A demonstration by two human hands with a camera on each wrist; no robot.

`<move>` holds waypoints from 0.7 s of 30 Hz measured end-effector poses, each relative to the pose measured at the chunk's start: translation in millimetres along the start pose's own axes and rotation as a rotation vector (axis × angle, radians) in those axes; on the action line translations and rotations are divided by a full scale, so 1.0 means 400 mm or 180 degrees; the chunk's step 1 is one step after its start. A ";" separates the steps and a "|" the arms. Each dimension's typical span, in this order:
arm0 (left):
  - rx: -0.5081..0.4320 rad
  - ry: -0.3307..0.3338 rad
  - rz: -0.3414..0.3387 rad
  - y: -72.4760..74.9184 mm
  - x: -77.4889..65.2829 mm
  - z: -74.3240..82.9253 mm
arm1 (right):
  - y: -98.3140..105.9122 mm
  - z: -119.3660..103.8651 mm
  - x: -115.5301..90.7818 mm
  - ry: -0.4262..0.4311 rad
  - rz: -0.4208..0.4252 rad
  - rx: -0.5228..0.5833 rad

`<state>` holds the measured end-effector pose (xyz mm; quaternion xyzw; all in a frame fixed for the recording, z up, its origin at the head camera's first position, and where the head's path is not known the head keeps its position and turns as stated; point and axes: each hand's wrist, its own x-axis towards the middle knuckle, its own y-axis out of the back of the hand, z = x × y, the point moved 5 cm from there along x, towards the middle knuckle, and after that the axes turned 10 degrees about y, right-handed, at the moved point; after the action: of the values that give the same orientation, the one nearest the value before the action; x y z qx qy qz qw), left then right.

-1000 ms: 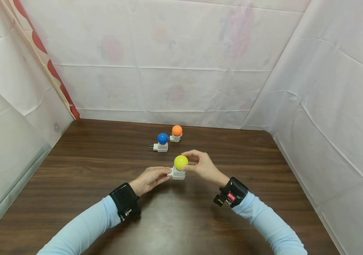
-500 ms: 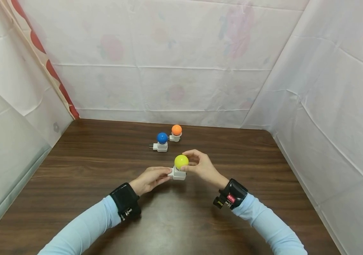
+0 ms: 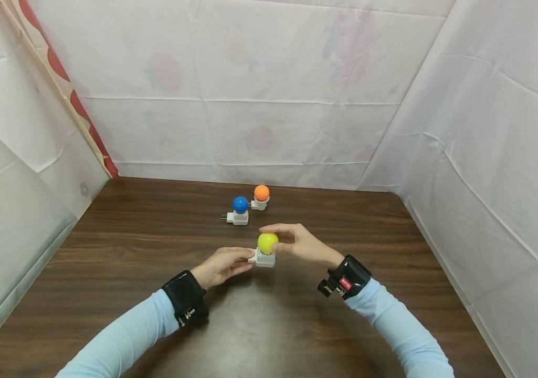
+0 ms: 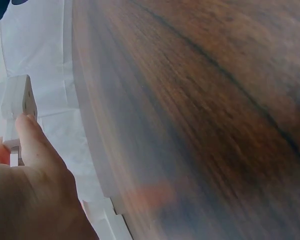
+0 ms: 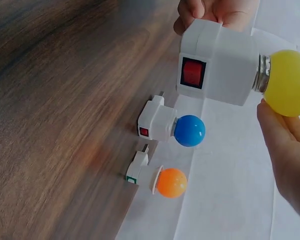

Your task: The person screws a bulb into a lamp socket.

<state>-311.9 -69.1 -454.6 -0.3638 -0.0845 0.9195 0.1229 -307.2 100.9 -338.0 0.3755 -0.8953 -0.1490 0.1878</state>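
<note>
My left hand [image 3: 223, 266] pinches the plug end of a white plug-in lamp socket [image 3: 265, 259], held a little above the table. A yellow light bulb [image 3: 267, 243] stands upright in its top. Thumb and fingers of my right hand [image 3: 303, 243] hold the bulb from the right, with the forefinger over its top. Some of the bulb's metal screw base shows between glass and socket in the right wrist view, as does a red rocker switch [image 5: 192, 73] on the socket's end. In the left wrist view the socket [image 4: 19, 100] shows without the bulb.
Farther back on the wooden table [image 3: 155, 226] stand two more plug-in sockets, one with a blue bulb [image 3: 240, 205], the other with an orange bulb [image 3: 261, 192]. White sheeting [image 3: 269, 131] hangs behind the table and at both sides.
My right hand's fingers have shifted round the yellow bulb, the forefinger moving left over its top and the wrist turning slightly. My left hand and the socket stay nearly still.
</note>
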 end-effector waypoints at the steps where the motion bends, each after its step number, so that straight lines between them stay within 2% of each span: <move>1: -0.0001 -0.0005 -0.0009 0.000 0.000 0.000 | 0.000 -0.001 0.001 -0.0002 -0.0003 -0.0019; 6: -0.0051 -0.0054 -0.0030 -0.003 0.005 -0.001 | 0.004 0.002 0.001 -0.0080 0.0122 -0.0086; 8: -0.0103 -0.0074 -0.0027 -0.003 0.007 -0.002 | 0.006 0.020 0.001 -0.0096 0.0221 -0.0116; 14: -0.0213 -0.0122 0.0005 -0.004 0.012 -0.003 | 0.012 0.081 -0.002 -0.0072 0.0532 -0.0251; 21: -0.0149 -0.0092 -0.0042 -0.008 0.012 -0.006 | 0.011 0.097 -0.006 0.0037 0.0708 -0.0328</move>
<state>-313.0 -64.5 -458.5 -0.3527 -0.1102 0.9216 0.1191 -325.7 110.3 -371.2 0.2646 -0.9215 -0.1708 0.2274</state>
